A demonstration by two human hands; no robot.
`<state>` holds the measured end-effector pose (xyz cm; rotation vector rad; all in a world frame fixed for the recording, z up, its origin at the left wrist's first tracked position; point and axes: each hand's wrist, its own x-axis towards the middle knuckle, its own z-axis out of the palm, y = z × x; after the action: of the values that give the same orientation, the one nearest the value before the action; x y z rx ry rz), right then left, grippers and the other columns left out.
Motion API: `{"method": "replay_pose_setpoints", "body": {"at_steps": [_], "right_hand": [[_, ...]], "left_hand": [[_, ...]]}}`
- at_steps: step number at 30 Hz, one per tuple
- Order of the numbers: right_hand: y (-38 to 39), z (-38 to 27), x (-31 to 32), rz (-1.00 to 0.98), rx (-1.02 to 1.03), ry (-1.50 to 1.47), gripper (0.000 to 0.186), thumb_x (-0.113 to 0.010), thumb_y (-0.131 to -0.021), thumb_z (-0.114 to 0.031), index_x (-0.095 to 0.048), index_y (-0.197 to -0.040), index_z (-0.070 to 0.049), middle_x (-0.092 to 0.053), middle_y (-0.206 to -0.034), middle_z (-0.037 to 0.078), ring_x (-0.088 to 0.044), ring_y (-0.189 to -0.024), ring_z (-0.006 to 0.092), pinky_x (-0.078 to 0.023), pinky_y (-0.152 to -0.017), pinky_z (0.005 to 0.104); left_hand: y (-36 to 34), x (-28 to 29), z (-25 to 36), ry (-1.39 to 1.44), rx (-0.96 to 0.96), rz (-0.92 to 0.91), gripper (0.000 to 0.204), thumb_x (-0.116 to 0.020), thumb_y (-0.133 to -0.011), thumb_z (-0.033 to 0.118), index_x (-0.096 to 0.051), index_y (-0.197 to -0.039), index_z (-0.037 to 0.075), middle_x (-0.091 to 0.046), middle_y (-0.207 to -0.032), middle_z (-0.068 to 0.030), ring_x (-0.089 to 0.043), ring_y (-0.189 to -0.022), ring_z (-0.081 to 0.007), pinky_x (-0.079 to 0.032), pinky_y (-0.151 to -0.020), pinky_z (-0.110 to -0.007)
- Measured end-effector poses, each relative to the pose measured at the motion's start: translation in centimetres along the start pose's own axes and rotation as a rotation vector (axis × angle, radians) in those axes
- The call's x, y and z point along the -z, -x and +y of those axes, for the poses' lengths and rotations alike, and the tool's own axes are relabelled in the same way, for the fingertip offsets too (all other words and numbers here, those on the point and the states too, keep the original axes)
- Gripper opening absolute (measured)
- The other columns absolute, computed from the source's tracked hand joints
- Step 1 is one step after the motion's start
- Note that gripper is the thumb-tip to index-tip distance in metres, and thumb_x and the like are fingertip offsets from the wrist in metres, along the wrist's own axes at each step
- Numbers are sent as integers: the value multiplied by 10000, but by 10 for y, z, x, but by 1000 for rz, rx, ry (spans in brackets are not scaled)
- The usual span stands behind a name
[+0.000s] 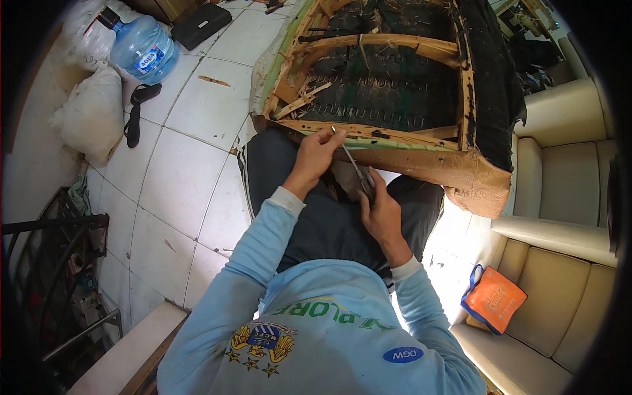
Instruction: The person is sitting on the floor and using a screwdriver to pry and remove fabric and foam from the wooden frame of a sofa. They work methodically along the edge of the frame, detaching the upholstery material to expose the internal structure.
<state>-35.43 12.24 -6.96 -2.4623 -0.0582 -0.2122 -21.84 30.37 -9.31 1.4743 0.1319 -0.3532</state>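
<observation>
A slim tool (351, 158) with a thin metal shaft and a dark handle slants across my lap. My right hand (382, 214) is closed around its handle. The thumb and fingers of my left hand (315, 158) pinch the shaft close to its far end, where a bright tip shows. Just beyond both hands lies an upturned wooden furniture frame (382, 133), with zigzag springs (368, 108) over black cloth. A brown upholstery cover (421, 160) hangs along its near edge, over my knees.
Splintered wood (303, 102) lies inside the frame's left corner. On the tiled floor to the left are a blue water jug (141, 49), white sacks (92, 118) and black sandals (133, 118). Beige sofas (546, 296) stand at the right, one holding an orange bag (497, 299). A dark railing (59, 224) is at lower left.
</observation>
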Motion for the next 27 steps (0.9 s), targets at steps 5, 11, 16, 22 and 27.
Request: {"method": "replay_pose_setpoints", "body": {"at_steps": [5, 11, 16, 22, 27], "right_hand": [[23, -1, 3, -159, -229, -392, 422, -737, -1037, -183, -581, -1406, -49, -765, -949, 150, -731, -717, 258, -532, -585, 349], [8, -39, 3, -211, -623, -774, 418, -686, -1092, -288, -598, -1409, -29, -589, -751, -6, -528, -566, 75, -419, -490, 271], [-13, -61, 2, -288, -706, -926, 410, -679, -1097, -281, -614, -1413, -27, -566, -821, 3, -535, -545, 87, -414, -416, 269], [-16, -58, -3, -285, -826, -1076, 287, -662, -1105, -296, -682, -1243, -45, -549, -845, 2, -537, -540, 99, -422, -417, 271], [-24, -62, 1, -306, -829, -1060, 272, -656, -1107, -307, -692, -1199, -54, -550, -843, -9, -511, -531, 89, -403, -421, 262]], "left_hand": [[-20, 44, 7, 804, 110, 300, 464, -646, -1110, 446, -723, -1369, 69, -696, -1122, -14, -580, -895, -114, -502, -834, -289], [-30, 54, 0, -728, -799, 421, 465, -684, -1069, 337, -668, -1436, 52, -716, -1292, -156, -673, -1182, -362, -533, -991, -452], [-5, 28, -20, -793, -540, 216, 438, -708, -1001, 262, -709, -1409, 101, -684, -1300, -145, -618, -1244, -381, -412, -1131, -520], [-17, 25, -28, -686, -542, 212, 314, -740, -1010, 268, -776, -1307, 171, -685, -1134, -129, -645, -1149, -364, -489, -1030, -480], [-38, 32, -22, -680, -464, 126, 224, -737, -1014, 262, -770, -1195, 135, -686, -1102, -115, -650, -1062, -325, -517, -953, -455]]}}
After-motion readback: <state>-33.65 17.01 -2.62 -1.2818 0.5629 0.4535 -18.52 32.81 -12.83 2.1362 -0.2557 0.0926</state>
